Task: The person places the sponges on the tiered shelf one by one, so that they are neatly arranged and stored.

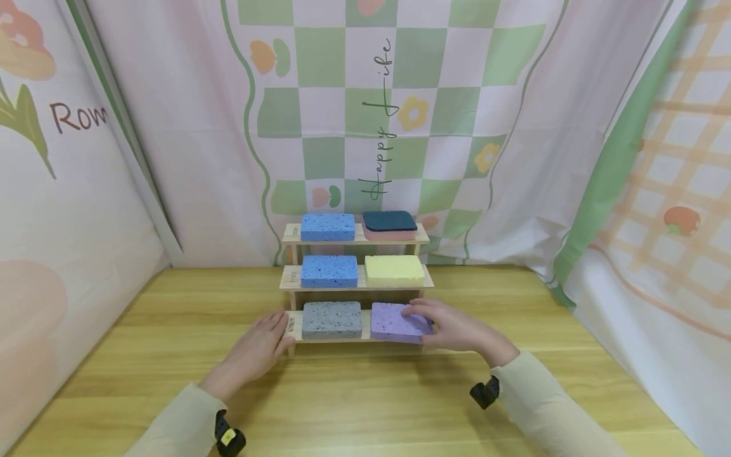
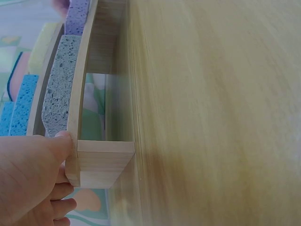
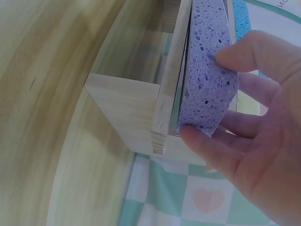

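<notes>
A three-step wooden rack (image 1: 365, 289) carries sponges in pairs. At the right end of its bottom step, my right hand (image 1: 451, 327) grips a purple sponge (image 3: 207, 70). Fingers and thumb are spread around its end, and the sponge sits slightly tilted against the step's front strip. My left hand (image 1: 257, 346) holds the left end of the same step, the thumb at the front corner and the other fingers beside the end, as the left wrist view shows. Between the hands lies a grey sponge (image 2: 61, 84).
The middle step holds a blue sponge (image 1: 329, 271) and a yellow sponge (image 1: 394, 271). On the top step are another blue sponge (image 1: 328, 227) and a pink sponge with a dark scouring layer (image 1: 389, 225). A patterned curtain (image 1: 325, 114) hangs behind the wooden table (image 1: 365, 400).
</notes>
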Available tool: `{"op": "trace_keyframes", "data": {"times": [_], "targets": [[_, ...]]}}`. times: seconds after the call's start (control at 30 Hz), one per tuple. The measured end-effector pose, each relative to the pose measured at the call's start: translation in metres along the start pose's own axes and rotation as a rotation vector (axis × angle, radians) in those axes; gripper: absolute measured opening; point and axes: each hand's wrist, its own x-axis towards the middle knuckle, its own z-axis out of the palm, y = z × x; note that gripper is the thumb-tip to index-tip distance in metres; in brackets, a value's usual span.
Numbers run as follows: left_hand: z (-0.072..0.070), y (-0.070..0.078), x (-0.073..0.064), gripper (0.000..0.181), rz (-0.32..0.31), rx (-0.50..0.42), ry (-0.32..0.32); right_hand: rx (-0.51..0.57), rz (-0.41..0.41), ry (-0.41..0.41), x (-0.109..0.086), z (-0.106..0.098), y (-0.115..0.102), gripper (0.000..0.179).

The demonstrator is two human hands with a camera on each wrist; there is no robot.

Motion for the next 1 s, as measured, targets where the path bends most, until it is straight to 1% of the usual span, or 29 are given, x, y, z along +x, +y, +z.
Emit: {"op": "trace_keyframes", "data": {"times": [0.2, 0.4, 0.73, 1.0], "targets": [[0.0002, -0.0003, 0.0004, 0.054, 0.008, 0.004, 0.002, -0.004, 0.007, -0.001, -0.0003, 0.0009, 0.0012, 0.046], [0.0006, -0.0007, 0.0008, 0.055, 0.007, 0.002, -0.007, -0.038, -0.002, 0.007, 0.0009, 0.0021, 0.0018, 0.045], [0.0003, -0.0005, 0.0013, 0.054, 0.007, 0.003, -0.002, -0.045, -0.014, 0.033, 0.0040, 0.0040, 0.0028, 0.045], [0.0002, -0.0009, 0.0011, 0.055, 0.006, 0.001, -0.004, -0.049, -0.006, 0.039, 0.0043, 0.0057, 0.0026, 0.043]]}}
